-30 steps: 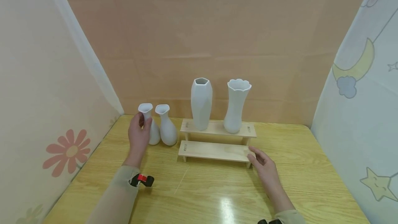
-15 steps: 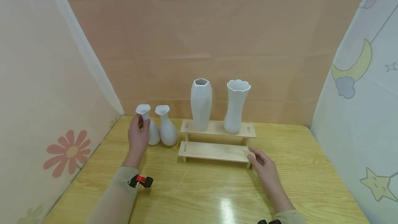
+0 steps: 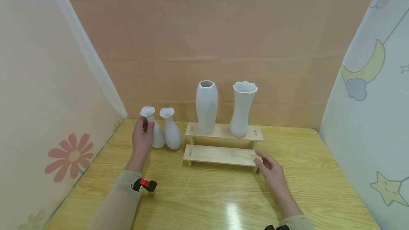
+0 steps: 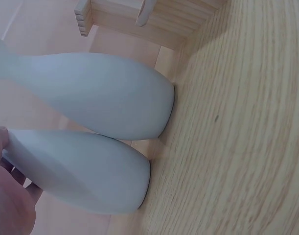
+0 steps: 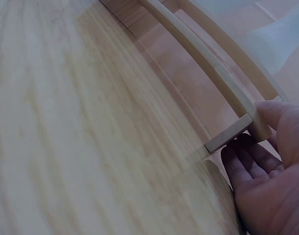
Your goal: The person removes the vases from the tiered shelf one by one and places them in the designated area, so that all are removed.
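My left hand (image 3: 142, 140) holds a small white vase (image 3: 158, 136) by its neck, thumb on the near side. That vase leans a little to the left, and in the left wrist view its base (image 4: 145, 188) is at the tabletop. Close on its right stands a matching small white vase (image 3: 173, 136). With my right hand (image 3: 274, 174) I grip the right end of the lower step of a two-step wooden stand (image 3: 220, 155). In the right wrist view the thumb (image 5: 276, 113) lies on the board and the fingers curl by its leg.
A tall faceted white vase (image 3: 207, 107) and a white vase with a scalloped rim (image 3: 243, 111) stand on the stand's upper step. The wooden table (image 3: 211, 194) runs back to a peach-coloured backdrop (image 3: 223, 45), with patterned cloth on both sides.
The mouth of the vase in my left hand has shifted slightly left, so the vase leans a bit more. My right hand and the stand have stayed in place.
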A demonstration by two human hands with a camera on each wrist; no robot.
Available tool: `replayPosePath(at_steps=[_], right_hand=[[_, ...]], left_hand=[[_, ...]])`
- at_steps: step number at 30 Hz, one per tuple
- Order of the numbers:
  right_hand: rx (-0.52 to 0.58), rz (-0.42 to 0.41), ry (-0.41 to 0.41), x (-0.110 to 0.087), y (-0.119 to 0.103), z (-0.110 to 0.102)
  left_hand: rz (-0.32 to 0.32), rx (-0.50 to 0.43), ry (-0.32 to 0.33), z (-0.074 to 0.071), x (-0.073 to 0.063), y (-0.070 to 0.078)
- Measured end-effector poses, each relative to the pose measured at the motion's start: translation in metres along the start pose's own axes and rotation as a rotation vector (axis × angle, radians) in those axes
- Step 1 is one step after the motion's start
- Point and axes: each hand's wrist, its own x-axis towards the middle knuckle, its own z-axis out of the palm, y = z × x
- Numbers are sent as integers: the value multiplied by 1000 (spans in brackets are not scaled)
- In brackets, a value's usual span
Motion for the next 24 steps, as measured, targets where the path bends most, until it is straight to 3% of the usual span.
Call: replayPosePath(at_steps=[5,8,11,14,18,21,24], right_hand=[[7,0,0,0,-1,1],[9,-2,-5,1,-1,1],[4,-8,-7,2,-2,2],[-2,-17,-8,2,-3,2],[-9,-20,-6,1,-4,1],[-13,-25,-12,-1,-4,0],[-15,-24,-21,-3,-2,-1]], left_hand=[[8,-6,-1,-2,-1,0],[5,1,32,-5,-5,0],[-5,-9,120,-9,-11,4],[15,-11,250,-15,-19,12],[111,-14,376,-22,-28,30],[203,-48,389,-21,-34,52],[264,-75,353,-16,-40,73]])
